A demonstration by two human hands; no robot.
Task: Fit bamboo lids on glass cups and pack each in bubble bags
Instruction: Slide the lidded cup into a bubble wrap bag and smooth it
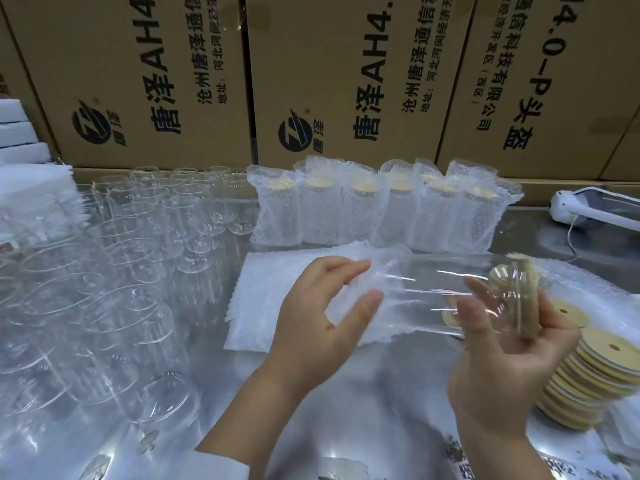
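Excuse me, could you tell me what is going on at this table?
A person is packing glassware. The right hand grips a lidded glass cup sideways by its lid end, while the left hand holds a bubble bag at its base. Bagged cups stand in a row behind; bare cups wait left, spare lids right.

The table (381,427) bears glass cups (121,306), bagged cups (381,216), bubble bags (263,306) and bamboo lids (595,368).

Packing warehouse: stacked shipping cartons (346,81), rows of bagged cups (381,213).
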